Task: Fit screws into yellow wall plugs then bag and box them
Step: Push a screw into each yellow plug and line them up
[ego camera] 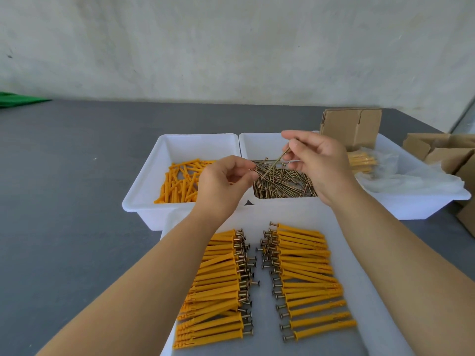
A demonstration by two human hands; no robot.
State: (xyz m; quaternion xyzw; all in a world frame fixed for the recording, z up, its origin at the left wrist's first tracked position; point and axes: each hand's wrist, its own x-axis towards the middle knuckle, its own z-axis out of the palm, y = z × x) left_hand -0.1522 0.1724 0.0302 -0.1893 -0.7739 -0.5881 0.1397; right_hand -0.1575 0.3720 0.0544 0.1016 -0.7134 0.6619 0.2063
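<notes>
Now, nearest me: the white tray (359, 265) holds my finished work, plugs with screws fitted, in a left row (218, 278) and a right row (305, 273), screw heads facing each other across a narrow gap.
Risk there: my forearms pass right over both rows; a dropped wrist could sweep the left row out of line, and those plugs would likely roll and tangle.
Left hand: my left hand (222, 181) is curled, fingertips pinched together above the seam between the two bins. I cannot tell whether a plug sits inside the pinch; none shows.
Risk there: if it holds nothing, the screw has nowhere to go and I waste the reach.
Right hand: my right hand (312, 156) pinches one screw (276, 160) near its upper end, the shank slanting down toward the left hand.
Risk there: a light pinch on a thin shank; it may twist or slip and drop back into the pile.
Screw bin: the bin (259, 142) of loose screws (282, 183) lies just under both hands; the points could snag or prick my fingers.
Plug bin: the bin (154, 163) of loose yellow plugs (180, 183) sits to its left, stock thinning.
Far right: bagged plugs (362, 161) in clear plastic, and the cardboard box (350, 125) standing behind them, await filling.
Table: the grey table (64, 201) is a long drop for anything flicked out.
</notes>
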